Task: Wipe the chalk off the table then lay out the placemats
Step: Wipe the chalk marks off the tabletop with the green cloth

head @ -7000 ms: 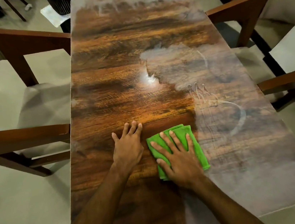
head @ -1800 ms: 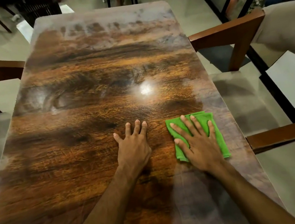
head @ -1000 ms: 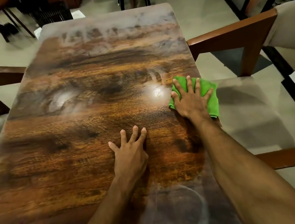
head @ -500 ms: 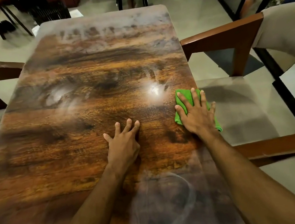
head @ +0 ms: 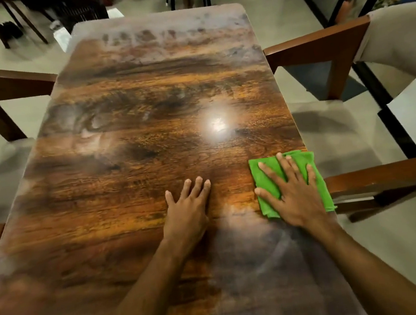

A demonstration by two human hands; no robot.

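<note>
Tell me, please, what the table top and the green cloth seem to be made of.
Table top: apparently dark wood or a wood-pattern laminate, glossy; grain shows and a lamp glare reflects on it. Green cloth: probably soft microfibre or similar fabric, matte; it lies folded in layers under the flat right hand.

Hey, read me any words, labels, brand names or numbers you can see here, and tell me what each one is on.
None: no text can be read in this view.
Green cloth: no tag or print shows; the right hand covers much of it.
Table: only wood grain, glare and chalk smears, with no letters.
Background items: too dark and blurred to tell.
</note>
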